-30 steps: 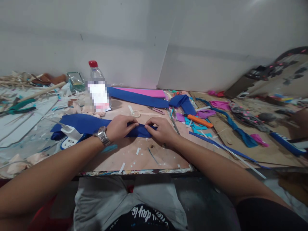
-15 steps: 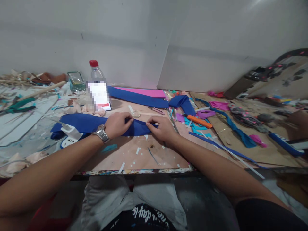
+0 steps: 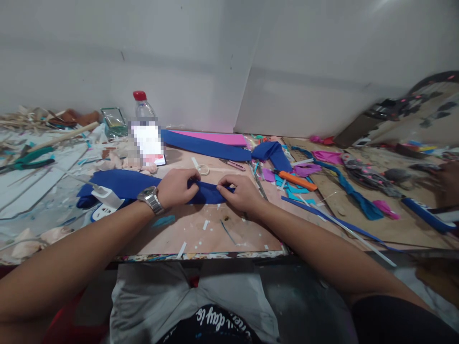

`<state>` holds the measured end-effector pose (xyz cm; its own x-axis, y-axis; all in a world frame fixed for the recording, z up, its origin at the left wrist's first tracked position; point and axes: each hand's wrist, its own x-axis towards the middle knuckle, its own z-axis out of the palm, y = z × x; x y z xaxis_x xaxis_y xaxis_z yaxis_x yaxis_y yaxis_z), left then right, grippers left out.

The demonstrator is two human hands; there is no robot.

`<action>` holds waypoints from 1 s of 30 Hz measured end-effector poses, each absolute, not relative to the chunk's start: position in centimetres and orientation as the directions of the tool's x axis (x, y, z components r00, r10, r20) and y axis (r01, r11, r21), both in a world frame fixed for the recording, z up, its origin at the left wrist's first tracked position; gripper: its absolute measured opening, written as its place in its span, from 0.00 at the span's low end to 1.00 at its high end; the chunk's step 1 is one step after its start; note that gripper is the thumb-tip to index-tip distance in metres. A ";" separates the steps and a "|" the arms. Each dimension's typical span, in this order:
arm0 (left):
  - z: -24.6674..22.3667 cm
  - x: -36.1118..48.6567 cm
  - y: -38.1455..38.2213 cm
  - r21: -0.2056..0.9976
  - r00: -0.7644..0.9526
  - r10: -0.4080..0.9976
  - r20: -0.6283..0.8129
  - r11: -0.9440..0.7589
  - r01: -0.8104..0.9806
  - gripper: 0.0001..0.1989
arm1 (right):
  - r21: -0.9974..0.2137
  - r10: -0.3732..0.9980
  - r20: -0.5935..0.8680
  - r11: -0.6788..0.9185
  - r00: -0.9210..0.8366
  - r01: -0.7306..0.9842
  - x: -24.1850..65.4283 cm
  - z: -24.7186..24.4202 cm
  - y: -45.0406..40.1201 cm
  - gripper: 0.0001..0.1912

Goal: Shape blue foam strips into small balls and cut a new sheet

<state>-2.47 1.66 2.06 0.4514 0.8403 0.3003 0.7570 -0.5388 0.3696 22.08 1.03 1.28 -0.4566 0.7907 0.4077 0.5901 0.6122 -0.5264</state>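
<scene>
A strip of blue fabric lies across the table, running rightward under my hands. My left hand, with a metal watch at the wrist, pinches the strip near its middle. At the strip's right end, my right hand grips the fabric between thumb and fingers. The short stretch between both hands looks folded. Just behind it rests a cream ring of tape. A white plug on a power strip sits against the fabric at the left.
Behind are a phone, a red-capped bottle and blue and pink strips. An orange cutter lies among scraps at right. Green-handled pliers are at left. Another person's hand shows at far right.
Both my hands stay on the blue fabric, with only slight finger movement. At the far right, the other person's hand has shifted a little, and a dark tool now shows beside it.
</scene>
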 end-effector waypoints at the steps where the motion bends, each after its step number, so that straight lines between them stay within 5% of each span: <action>1: 2.1 -2.4 1.5 0.377 0.503 0.805 0.314 -0.592 0.713 0.13 | -0.520 0.783 0.404 0.622 -0.473 0.586 22.0 1.3 0.9 0.06; 10: 2.0 -1.3 0.4 0.326 0.687 0.634 0.354 -0.773 0.545 0.16 | -0.416 0.674 0.392 0.737 -0.626 0.534 21.5 1.5 0.2 0.06; 30: 1.4 -1.8 1.5 0.271 0.623 0.735 0.269 -0.678 0.683 0.16 | -0.445 0.741 0.390 0.672 -0.547 0.592 21.9 1.2 0.6 0.06</action>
<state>-1.79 1.46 1.44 0.6230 0.7346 0.2688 0.6830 -0.6784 0.2708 21.89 0.56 1.25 -0.5470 0.7408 0.3898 0.5925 0.6716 -0.4449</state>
